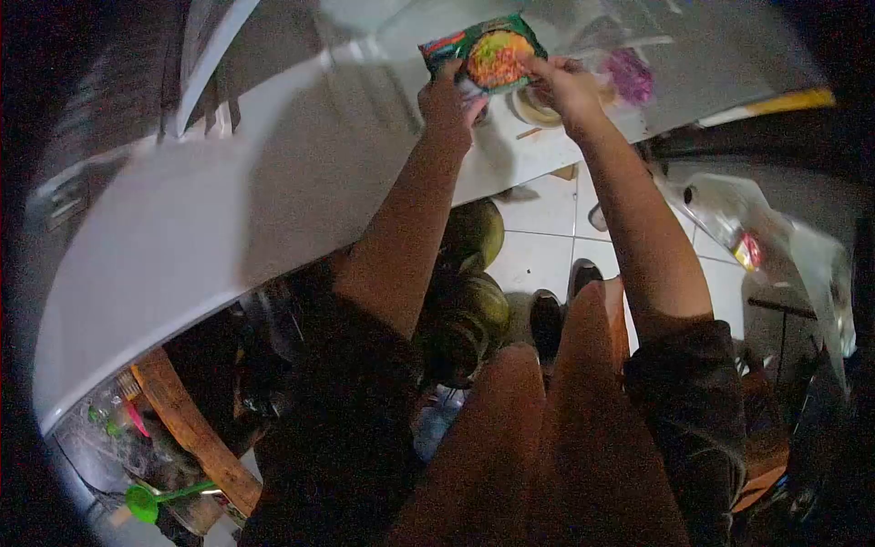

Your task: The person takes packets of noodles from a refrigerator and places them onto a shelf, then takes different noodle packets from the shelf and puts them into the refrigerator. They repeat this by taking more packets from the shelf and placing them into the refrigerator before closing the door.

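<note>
The left hand (447, 105) and right hand (570, 89) are pinching a green rectangular plastic packet (497, 53) between closed fingers (538, 67), holding it over the white surface's (164, 246) far right part.

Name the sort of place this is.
Likely a kitchen or food stall: a food packet held over a white worktop, a green ladle-like utensil at lower left, and white floor tiles.

Left fingers (448, 73) and right fingers (540, 68) hold a packet (495, 56).
</note>
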A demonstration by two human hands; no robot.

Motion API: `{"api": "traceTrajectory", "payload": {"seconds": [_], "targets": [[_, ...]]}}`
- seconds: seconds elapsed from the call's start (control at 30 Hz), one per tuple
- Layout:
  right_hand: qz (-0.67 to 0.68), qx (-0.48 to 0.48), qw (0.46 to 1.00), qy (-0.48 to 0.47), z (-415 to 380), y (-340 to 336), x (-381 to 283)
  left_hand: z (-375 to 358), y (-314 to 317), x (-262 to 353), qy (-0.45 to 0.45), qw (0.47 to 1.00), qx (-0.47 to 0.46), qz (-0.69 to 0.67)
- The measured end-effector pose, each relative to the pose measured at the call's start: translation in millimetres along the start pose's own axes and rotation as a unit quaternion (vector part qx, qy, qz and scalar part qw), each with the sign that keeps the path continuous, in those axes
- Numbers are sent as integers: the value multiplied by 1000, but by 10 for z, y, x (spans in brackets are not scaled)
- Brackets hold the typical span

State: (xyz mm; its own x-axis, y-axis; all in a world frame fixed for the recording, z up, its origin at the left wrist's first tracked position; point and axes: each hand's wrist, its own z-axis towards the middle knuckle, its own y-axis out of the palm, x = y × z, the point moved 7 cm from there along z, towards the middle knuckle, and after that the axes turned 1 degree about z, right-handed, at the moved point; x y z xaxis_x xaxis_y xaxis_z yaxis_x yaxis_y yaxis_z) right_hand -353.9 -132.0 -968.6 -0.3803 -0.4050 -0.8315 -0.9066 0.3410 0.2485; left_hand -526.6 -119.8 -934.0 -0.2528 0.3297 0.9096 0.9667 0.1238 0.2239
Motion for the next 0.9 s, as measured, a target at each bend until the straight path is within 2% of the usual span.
{"api": "traceTrajectory", "payload": {"seconds": [0.03,0.1,0.13,0.17,0.2,0.23,0.27,0.3,0.37,0.4,0.43,0.5,0.53,0.57,0.63,0.7,0.73,0.77,0.8,0.87,0.9], "targets": [[-2,-9,1000,6,96,124,15,135,-45,60,51,999,-2,1],[27,-24,999,20,335,389,64,464,-345,-118,-80,985,151,-23],[16,-55,998,-23,453,542,42,694,-404,-59,42,993,108,16],[15,-63,998,-21,622,701,80,869,-447,3,167,983,67,43],[31,-62,996,-55,746,868,18,995,-591,-7,99,979,175,-39],[45,-63,993,-90,830,1005,-27,1050,-692,89,97,976,191,-50],[157,-111,980,-48,881,1153,41,1100,-790,186,96,972,207,-60],[155,-118,980,-49,886,1303,-22,1172,-907,259,94,968,223,-71],[40,-72,990,-113,856,1478,-187,1364,-946,296,88,962,238,-98],[8,-53,992,-115,845,1482,-167,1435,-927,315,89,959,243,-110],[-1,-54,992,-115,744,1469,-193,1498,-919,329,95,957,245,-123],[-191,-65,965,-168,498,1381,-295,1573,-921,345,110,953,241,-147],[-222,-97,947,-210,428,1331,-294,1607,-885,348,112,953,233,-157],[-248,-127,926,-253,350,1280,-292,1617,-878,354,112,955,214,-170],[-175,-121,964,-161,188,1057,-287,1462,-777,382,91,968,110,-209],[-168,-112,972,-122,19,849,-314,1228,-482,356,12,960,-114,-256],[-106,-110,983,-101,-53,708,-325,1030,-305,352,-24,944,-203,-260],[-44,-109,990,-81,-148,571,-347,950,-267,243,-5,979,-91,-182],[-43,-109,988,-96,-260,418,-362,815,-192,156,16,995,20,-101],[-19,-91,991,-94,-528,121,-382,404,-31,127,68,968,235,65],[0,-81,993,-89,-697,-45,-390,144,98,148,98,952,264,119]]}}
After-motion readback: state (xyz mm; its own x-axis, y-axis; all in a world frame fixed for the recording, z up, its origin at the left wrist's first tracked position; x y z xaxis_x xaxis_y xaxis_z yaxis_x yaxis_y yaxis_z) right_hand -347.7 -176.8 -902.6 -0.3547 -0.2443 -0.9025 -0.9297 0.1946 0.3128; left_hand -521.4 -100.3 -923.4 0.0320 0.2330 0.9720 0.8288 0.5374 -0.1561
